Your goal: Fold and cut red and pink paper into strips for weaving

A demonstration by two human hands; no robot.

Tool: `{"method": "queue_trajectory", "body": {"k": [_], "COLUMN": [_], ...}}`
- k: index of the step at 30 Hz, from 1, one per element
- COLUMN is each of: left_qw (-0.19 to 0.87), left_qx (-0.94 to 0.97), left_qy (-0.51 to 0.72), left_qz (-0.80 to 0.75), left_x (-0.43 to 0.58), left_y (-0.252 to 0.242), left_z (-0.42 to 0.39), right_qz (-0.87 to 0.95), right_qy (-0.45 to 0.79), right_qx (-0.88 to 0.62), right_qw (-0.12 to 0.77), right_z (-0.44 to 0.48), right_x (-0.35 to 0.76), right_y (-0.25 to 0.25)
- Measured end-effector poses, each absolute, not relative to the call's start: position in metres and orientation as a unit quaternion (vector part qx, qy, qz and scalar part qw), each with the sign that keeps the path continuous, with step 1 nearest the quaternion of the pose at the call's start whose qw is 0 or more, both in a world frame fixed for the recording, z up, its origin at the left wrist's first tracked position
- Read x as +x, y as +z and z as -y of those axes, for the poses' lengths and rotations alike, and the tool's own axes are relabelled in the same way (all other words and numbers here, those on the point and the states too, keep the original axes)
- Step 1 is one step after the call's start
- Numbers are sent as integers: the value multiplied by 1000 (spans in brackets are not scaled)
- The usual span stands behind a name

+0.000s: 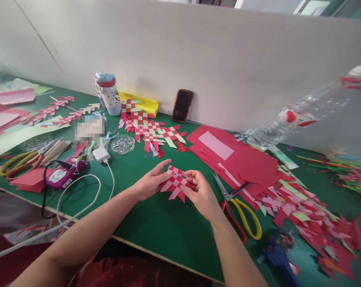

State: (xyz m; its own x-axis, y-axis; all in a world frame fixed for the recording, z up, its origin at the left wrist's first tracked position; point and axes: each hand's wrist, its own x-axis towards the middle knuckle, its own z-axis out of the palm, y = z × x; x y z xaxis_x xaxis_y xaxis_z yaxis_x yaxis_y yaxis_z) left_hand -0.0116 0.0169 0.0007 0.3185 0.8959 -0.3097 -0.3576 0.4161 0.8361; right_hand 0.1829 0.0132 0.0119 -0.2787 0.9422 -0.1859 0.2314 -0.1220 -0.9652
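A woven paper fish (174,183) in red and pink checks, with small googly eyes near its top, is held just above the green table. My left hand (152,181) pinches its upper left side between thumb and fingers. On the opposite edge, my right hand (200,193) grips it with thumb and fingertips. Beyond my hands lie several finished woven fish (147,125) in red, pink and pale green, some with tassels. A clear dish of googly eyes (123,144) sits to the left of them. Scissors (228,195) with red and yellow handles rest open beside my right wrist.
Red paper sheets (237,155) and heaped paper scraps (306,219) spread over the right side. A plastic bottle (300,113) leans there, near a blue tape dispenser (277,253). A phone (182,105) leans on the wall. On the left are a purple power strip (65,174), cables and other scissors (24,161).
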Motion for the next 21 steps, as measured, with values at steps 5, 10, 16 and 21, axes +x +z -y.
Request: {"method": "queue_trajectory", "body": {"k": [5,10,16,21], "left_qw": [720,700,694,692], "left_qx": [332,313,313,323], "left_qy": [446,476,482,479], "left_qz": [-417,-431,-433,-432], "left_x": [-8,-7,-7,-7], "left_y": [-1,0,0,-4], "left_z": [-17,-19,-19,-18], "right_qz": [565,524,524,529], "right_qy": [565,558,589,592], "right_qx": [-501,-526,-518,-515], "right_qw": [332,372,332,322], "right_z": [-10,-9,-7,-4], "right_x": [177,187,192,188], "right_y": [-1,-2,-4,-2]}}
